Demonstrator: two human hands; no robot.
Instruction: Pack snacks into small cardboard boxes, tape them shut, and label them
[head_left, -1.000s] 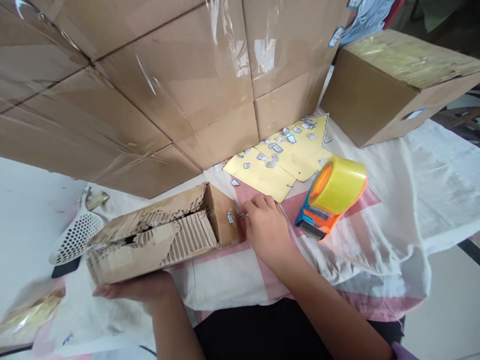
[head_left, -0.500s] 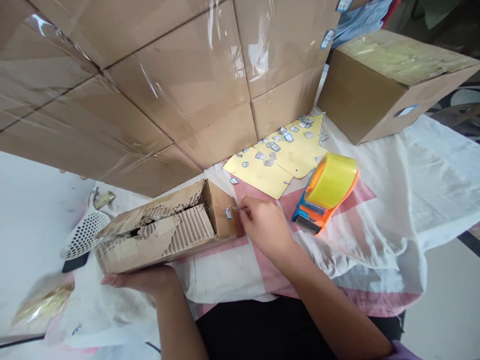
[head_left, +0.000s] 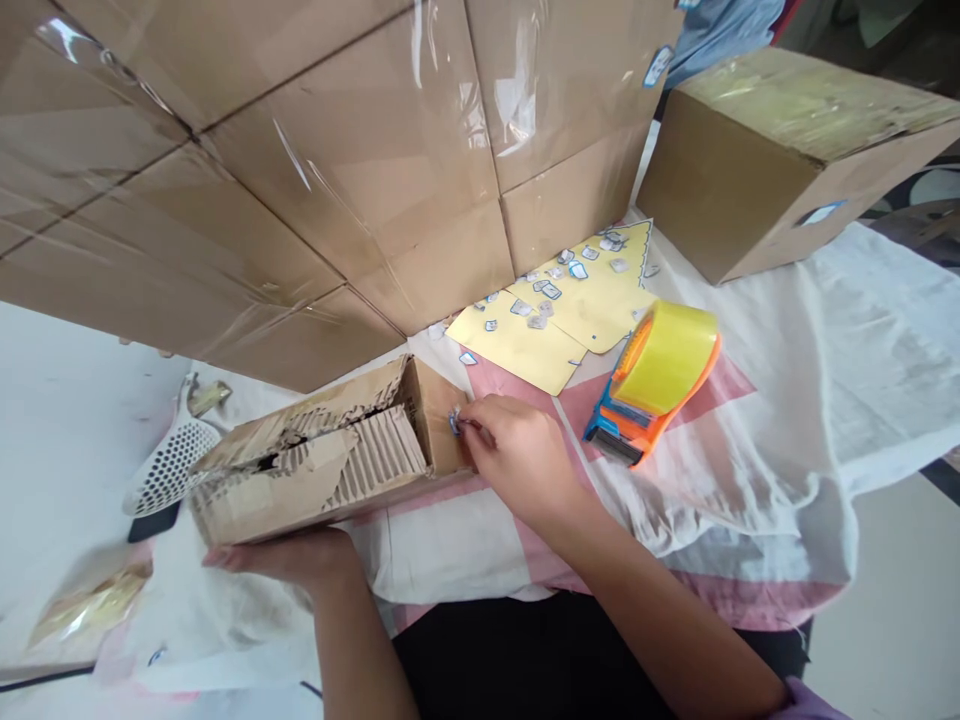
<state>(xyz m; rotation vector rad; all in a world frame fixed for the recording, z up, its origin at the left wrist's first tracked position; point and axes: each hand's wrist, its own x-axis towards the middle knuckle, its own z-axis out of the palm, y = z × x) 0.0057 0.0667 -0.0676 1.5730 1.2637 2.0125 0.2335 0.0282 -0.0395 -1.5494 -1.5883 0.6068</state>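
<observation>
A long, worn cardboard box (head_left: 300,490) with torn, corrugated top flaps lies tilted in front of me. My left hand (head_left: 289,560) holds it from beneath on the near side, with its fingers partly hidden under the box. At the box's right end, my right hand (head_left: 517,445) has its thumb and fingers pinched on a small blue-edged paper label (head_left: 454,420). The fingertips partly cover that label. To the right of this hand lies an orange and blue tape dispenser (head_left: 626,445) with a yellow tape roll (head_left: 671,355).
Large taped cartons (head_left: 360,200) are stacked behind the box. Small cut labels (head_left: 547,289) lie on yellow paper sheets (head_left: 536,355). Another carton (head_left: 739,190) stands at the back right. A white perforated scoop (head_left: 172,465) is at the left, on a pink and white cloth (head_left: 442,550).
My right hand's pinched fingers have moved left, from the edge of the box end onto the label. My left hand and the box have stayed nearly still.
</observation>
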